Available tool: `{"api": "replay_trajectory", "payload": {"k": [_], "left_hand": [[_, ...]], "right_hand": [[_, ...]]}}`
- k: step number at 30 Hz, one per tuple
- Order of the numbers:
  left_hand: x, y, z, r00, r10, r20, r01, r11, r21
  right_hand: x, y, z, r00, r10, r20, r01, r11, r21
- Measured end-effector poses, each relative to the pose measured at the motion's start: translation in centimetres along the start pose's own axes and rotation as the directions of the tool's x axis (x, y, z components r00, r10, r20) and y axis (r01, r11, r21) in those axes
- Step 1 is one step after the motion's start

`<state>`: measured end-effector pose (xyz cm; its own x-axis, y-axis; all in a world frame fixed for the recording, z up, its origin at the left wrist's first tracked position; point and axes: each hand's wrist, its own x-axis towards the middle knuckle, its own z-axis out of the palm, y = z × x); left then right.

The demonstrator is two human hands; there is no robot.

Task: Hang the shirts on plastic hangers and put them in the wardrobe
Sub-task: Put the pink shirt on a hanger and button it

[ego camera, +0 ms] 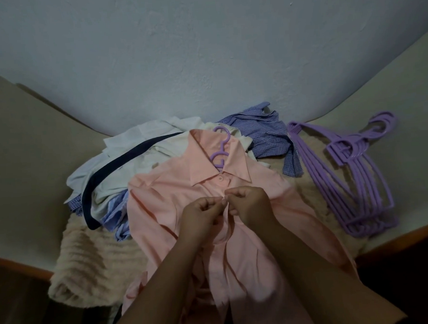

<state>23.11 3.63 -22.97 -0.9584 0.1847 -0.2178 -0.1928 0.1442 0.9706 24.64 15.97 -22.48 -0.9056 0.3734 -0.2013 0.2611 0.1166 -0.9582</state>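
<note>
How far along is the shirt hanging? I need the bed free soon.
Done: a purple plastic hanger already sits inside the pink collared shirt, top button closed. In hand: the left hand and right hand pinch its placket at the second button. Left: the heap of white and blue checked shirts behind it, the stack of purple plastic hangers unused. No wardrobe in view.

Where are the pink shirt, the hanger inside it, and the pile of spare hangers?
pink shirt (160, 189), head view, on its shoulder panel.
purple hanger (222, 146), head view, on its hook above the collar.
spare hangers (352, 179), head view, on the stacked arms.
</note>
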Motion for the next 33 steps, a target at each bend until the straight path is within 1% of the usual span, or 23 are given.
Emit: {"api": "replay_trajectory", "payload": {"k": [2, 3, 4, 5, 6, 7, 8, 9, 11, 14, 16, 19, 22, 24, 26, 27, 29, 30, 32, 33], "left_hand": [[0.0, 0.4, -0.1, 1.0, 0.002, -0.01, -0.002, 1.0, 0.01], [0.1, 0.6, -0.1, 1.0, -0.021, -0.022, 0.021, 0.999, -0.033], [0.2, 0.8, -0.1, 0.997, -0.065, -0.034, 0.061, 0.992, -0.11], [0.4, 1.1, 0.0, 0.992, -0.119, -0.042, 0.107, 0.969, -0.222], [0.6, 1.3, -0.1, 0.985, -0.17, -0.039, 0.146, 0.927, -0.344], [0.9, 1.4, -0.2, 0.98, -0.198, -0.036, 0.166, 0.895, -0.414], [1.2, 1.4, -0.4, 0.978, -0.203, -0.037, 0.17, 0.893, -0.417], [1.3, 1.3, -0.6, 0.981, -0.191, -0.042, 0.161, 0.913, -0.375], [1.2, 1.2, -0.6, 0.988, -0.149, -0.036, 0.136, 0.962, -0.238], [0.6, 1.2, 0.3, 0.996, -0.082, 0.022, 0.084, 0.992, -0.091], [0.4, 1.1, 0.9, 0.998, -0.06, 0.036, 0.062, 0.997, -0.056], [0.5, 0.7, 1.0, 0.999, -0.048, -0.02, 0.048, 0.999, -0.016], [0.7, 0.8, 0.7, 0.996, -0.084, -0.026, 0.083, 0.996, -0.032], [0.7, 1.3, 0.6, 0.988, -0.156, 0.012, 0.156, 0.975, -0.16], [0.8, 1.8, 0.6, 0.97, -0.23, 0.081, 0.243, 0.916, -0.318], [0.9, 1.8, 0.6, 0.965, -0.242, 0.105, 0.264, 0.903, -0.34], [1.2, 1.6, 0.5, 0.964, -0.238, 0.116, 0.263, 0.913, -0.312], [1.3, 1.4, 0.5, 0.966, -0.232, 0.111, 0.254, 0.925, -0.281], [1.4, 0.3, 0.2, 0.977, -0.206, 0.064, 0.213, 0.965, -0.152], [1.2, -0.4, 0.0, 0.984, -0.175, 0.018, 0.176, 0.984, -0.042]], "right_hand": [[0.1, 0.0, 0.0, 1.0, -0.009, 0.012, 0.009, 1.0, 0.01], [0.1, -0.1, -0.1, 1.0, -0.026, 0.018, 0.026, 1.0, 0.008], [0.1, -0.1, -0.2, 0.999, -0.05, 0.018, 0.05, 0.999, -0.003], [0.2, -0.1, -0.5, 0.997, -0.075, 0.01, 0.075, 0.997, -0.025], [0.3, -0.1, -0.9, 0.996, -0.091, -0.002, 0.09, 0.995, -0.046], [0.4, 0.0, -1.4, 0.996, -0.085, -0.015, 0.084, 0.995, -0.051], [0.5, 0.1, -1.9, 0.998, -0.063, -0.024, 0.062, 0.997, -0.041], [0.5, 0.2, -2.3, 0.999, -0.036, -0.03, 0.035, 0.999, -0.027], [0.6, 0.3, -2.7, 1.0, -0.004, -0.029, 0.004, 1.0, 0.004], [0.4, 0.1, -2.2, 1.0, -0.022, -0.01, 0.022, 1.0, 0.007], [0.4, 0.0, -1.8, 0.999, -0.032, -0.002, 0.032, 0.999, 0.019], [0.5, 0.2, -1.5, 1.0, 0.013, 0.005, -0.014, 0.996, 0.091], [0.5, 0.3, -1.5, 1.0, 0.001, 0.012, -0.003, 0.995, 0.103], [0.5, 0.2, -1.5, 0.998, -0.061, 0.02, 0.059, 0.996, 0.061], [0.6, -0.1, -1.5, 0.992, -0.124, 0.031, 0.123, 0.992, 0.011], [0.8, -0.2, -1.5, 0.99, -0.133, 0.045, 0.133, 0.991, 0.005], [1.3, 0.0, -1.9, 0.992, -0.103, 0.079, 0.103, 0.995, 0.004], [1.5, 0.3, -2.2, 0.993, -0.085, 0.085, 0.087, 0.996, -0.026], [1.7, 1.3, -3.4, 0.995, -0.067, 0.075, 0.081, 0.975, -0.209], [1.5, 1.9, -4.0, 0.996, -0.048, 0.079, 0.071, 0.944, -0.322]]}}
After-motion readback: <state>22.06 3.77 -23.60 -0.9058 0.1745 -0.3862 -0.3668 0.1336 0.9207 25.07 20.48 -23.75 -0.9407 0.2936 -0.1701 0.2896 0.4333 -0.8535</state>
